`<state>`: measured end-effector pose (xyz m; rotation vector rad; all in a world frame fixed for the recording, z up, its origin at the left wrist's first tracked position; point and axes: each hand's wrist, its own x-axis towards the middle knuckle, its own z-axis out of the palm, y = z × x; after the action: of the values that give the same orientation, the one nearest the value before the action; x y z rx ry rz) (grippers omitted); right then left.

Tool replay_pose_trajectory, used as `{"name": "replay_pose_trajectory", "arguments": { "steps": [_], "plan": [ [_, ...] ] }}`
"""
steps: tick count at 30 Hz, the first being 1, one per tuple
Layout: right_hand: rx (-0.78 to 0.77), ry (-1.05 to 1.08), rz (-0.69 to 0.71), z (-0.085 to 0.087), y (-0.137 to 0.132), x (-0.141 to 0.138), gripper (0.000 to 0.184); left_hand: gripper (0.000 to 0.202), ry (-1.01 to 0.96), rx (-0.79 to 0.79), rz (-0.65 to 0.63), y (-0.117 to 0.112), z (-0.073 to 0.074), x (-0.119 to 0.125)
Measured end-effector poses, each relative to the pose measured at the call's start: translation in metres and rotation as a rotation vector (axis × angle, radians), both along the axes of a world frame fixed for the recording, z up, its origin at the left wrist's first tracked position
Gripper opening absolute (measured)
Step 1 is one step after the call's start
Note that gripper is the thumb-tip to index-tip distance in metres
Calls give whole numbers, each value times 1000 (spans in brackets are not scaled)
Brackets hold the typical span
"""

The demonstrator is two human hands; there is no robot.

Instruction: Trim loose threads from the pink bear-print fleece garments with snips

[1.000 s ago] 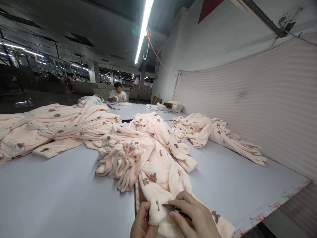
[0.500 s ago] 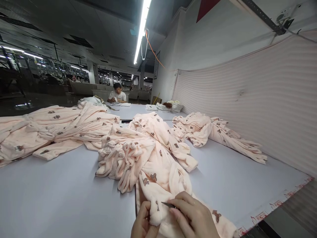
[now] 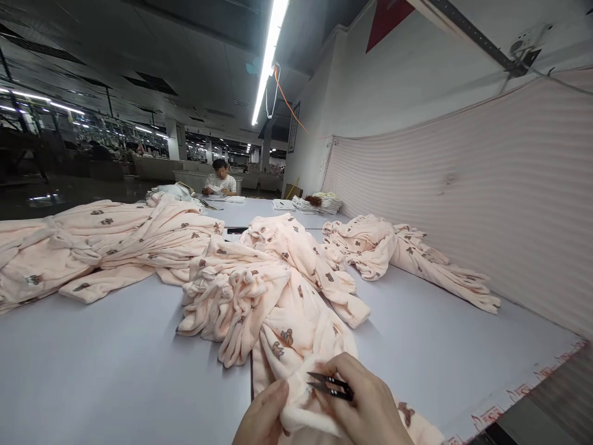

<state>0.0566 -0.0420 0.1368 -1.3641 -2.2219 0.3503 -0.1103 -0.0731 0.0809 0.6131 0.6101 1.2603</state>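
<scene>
A pale pink fleece garment (image 3: 278,290) printed with small brown bears lies bunched on the white table (image 3: 106,358) in front of me. My left hand (image 3: 262,420) pinches the near edge of this garment at the bottom of the view. My right hand (image 3: 365,408) grips small dark thread snips (image 3: 327,383), their blades apart and pointing left at the fabric edge between my hands.
More pink garments lie piled at the left (image 3: 92,244) and right (image 3: 398,253). A striped fabric screen (image 3: 486,191) runs along the right side. A person (image 3: 221,179) sits at the table's far end beside stacked folded cloth (image 3: 317,203). The table edge (image 3: 523,392) is near right.
The snips' blades have opened and my right hand has shifted slightly. My left hand has lowered and re-gripped the fabric edge. The view has tilted a little.
</scene>
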Motion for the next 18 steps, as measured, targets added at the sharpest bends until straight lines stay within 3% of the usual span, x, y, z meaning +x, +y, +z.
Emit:
{"name": "replay_pose_trajectory", "arguments": {
  "steps": [3,6,10,15,18],
  "plan": [
    [32,-30,100,6,-8,2,23,44,-90,14,-17,6,-6,3],
    [110,-65,67,4,-10,4,17,45,-108,17,-15,7,-9,5],
    [63,-54,82,0,-6,5,18,46,-112,40,-17,5,-9,6],
    [17,-31,57,5,-3,10,17,38,-39,62,-61,2,-8,6],
    [68,-51,31,2,-8,11,17,34,43,104,-26,9,-8,9]
  ]
}}
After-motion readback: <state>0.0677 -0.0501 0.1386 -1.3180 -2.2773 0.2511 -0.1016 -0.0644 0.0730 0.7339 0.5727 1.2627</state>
